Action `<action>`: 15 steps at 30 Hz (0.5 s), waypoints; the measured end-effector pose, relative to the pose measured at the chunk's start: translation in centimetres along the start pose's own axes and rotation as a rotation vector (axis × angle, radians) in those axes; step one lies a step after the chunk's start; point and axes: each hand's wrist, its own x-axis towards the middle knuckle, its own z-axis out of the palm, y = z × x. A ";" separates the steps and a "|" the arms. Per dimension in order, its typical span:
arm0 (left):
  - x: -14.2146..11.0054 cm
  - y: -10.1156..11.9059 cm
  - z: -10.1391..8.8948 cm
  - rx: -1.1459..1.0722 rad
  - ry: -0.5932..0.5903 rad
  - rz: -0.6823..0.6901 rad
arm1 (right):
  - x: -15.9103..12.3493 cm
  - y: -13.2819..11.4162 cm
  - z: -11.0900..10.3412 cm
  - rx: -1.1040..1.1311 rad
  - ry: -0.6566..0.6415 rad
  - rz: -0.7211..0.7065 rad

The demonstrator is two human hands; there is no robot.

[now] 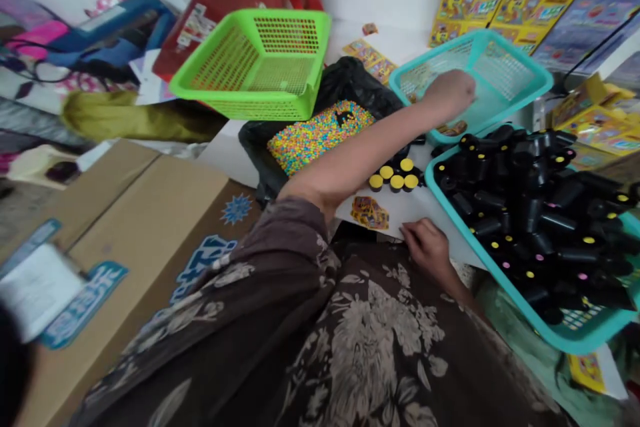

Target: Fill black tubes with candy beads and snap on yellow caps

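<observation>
L hand (453, 90) reaches out over the near rim of the far teal basket (520, 77), knuckles up, fingers curled down inside; can't tell if it's pinching anything, blurred. Just under its wrist, a few printed cards (453, 128) lie in that basket. Nearer the body along the forearm: four yellow-capped black tubes (394, 177) standing on the white sheet (435, 207), and a bag of multicolour beads (320, 133) beside them. R hand (427, 247) rests loosely curled on the sheet's near edge, holding nothing visible; a sticker card (370, 212) just beside it. Next to it, near teal basket (505, 280) full of black tubes. Green basket (260, 63) well away, beyond the beads.
</observation>
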 end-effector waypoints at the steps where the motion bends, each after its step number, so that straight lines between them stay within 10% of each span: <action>1: -2.8 0.5 -1.2 0.065 0.042 0.047 | 0.0 0.1 0.0 0.002 0.009 0.000; 8: -23.1 -4.6 -4.5 -0.091 0.345 -0.215 | 0.8 0.3 -0.1 -0.004 0.037 0.024; 15: -25.4 -8.3 -2.4 0.265 0.126 -0.310 | 1.4 -0.6 -0.7 -0.088 -0.038 0.094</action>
